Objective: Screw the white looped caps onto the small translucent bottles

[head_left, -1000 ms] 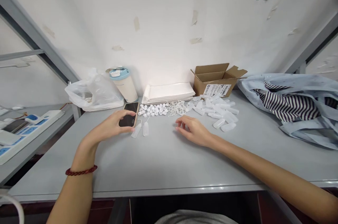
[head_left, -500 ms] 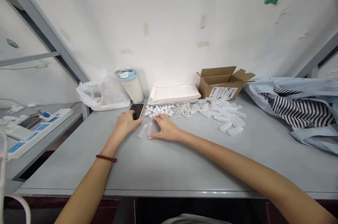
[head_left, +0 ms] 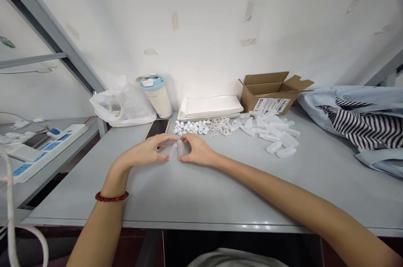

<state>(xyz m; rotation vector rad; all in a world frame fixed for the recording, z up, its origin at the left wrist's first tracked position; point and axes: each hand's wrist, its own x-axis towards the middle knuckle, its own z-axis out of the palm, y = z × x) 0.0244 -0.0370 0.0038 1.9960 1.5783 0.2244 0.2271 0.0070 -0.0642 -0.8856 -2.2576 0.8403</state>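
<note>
Two small translucent plastic tubes stand side by side on the grey table, close together between my hands. My left hand (head_left: 153, 148) curves round the left tube (head_left: 173, 152), with its thumb at the near end and its fingertips at the far end. The right tube (head_left: 180, 148) is held the same way in my right hand (head_left: 197, 149), thumb near and fingers far. A dark-screened phone (head_left: 158, 127) lies just behind my left hand, partly covered by it. Beyond the tubes is a heap of small white caps (head_left: 192, 126).
White string loops (head_left: 221, 126) and a pile of translucent tubes (head_left: 277, 132) lie to the right. Behind are a white plastic bag (head_left: 124, 105), a tumbler (head_left: 159, 99), stacked white sheets (head_left: 210, 106) and an open cardboard box (head_left: 267, 95). A striped cloth bag (head_left: 355, 120) sits far right.
My left hand has moved from beside the phone, right and nearer, onto the left tube. Both tubes have come closer together. The camera view has shifted slightly.
</note>
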